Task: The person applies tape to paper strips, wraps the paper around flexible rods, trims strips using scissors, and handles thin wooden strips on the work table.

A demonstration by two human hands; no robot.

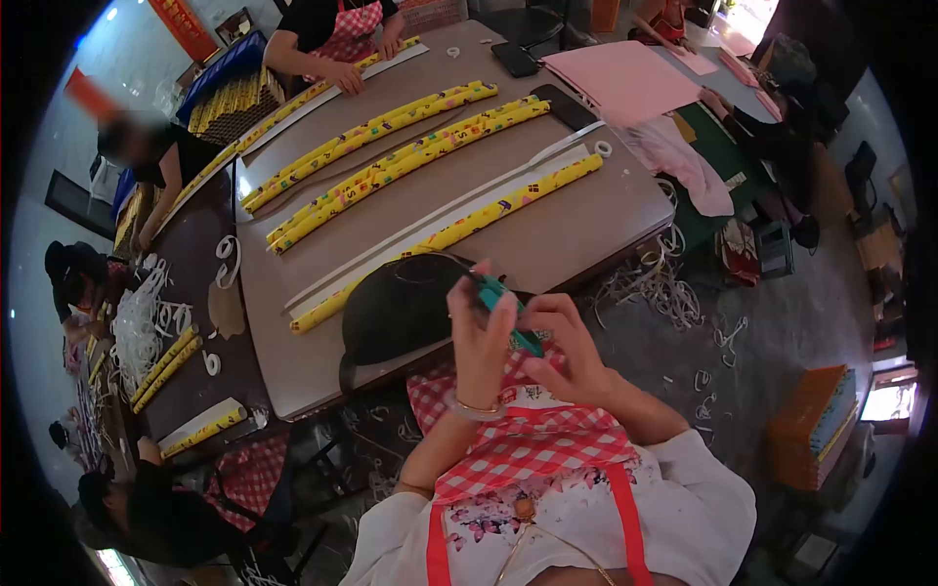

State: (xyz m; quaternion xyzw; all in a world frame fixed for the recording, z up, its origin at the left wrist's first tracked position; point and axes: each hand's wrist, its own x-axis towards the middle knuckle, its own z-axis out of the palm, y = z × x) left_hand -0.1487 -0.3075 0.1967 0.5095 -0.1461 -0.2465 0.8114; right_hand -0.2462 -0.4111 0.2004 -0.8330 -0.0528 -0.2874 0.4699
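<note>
In front of my chest my left hand (pixel 476 330) is closed round a small teal-and-dark object (pixel 528 340) whose kind I cannot make out. My right hand (pixel 569 344) has its fingers curled at the lower end of the same object, seemingly touching it. Behind my hands a black cap (pixel 391 303) lies at the near edge of the table (pixel 283 376). Part of a yellow patterned roll (pixel 518 200) is covered by the cap. Alongside the roll runs a white strip (pixel 430 217), with a small white tape ring (pixel 603 148) near its far end.
More yellow patterned rolls (pixel 410 161) lie farther back, near two dark phones (pixel 515 60). Co-workers handle rolls at the left and back; others sit by pink sheets (pixel 625 80) at right. White strip scraps (pixel 650 288) litter the floor. An orange crate (pixel 806 425) stands at right.
</note>
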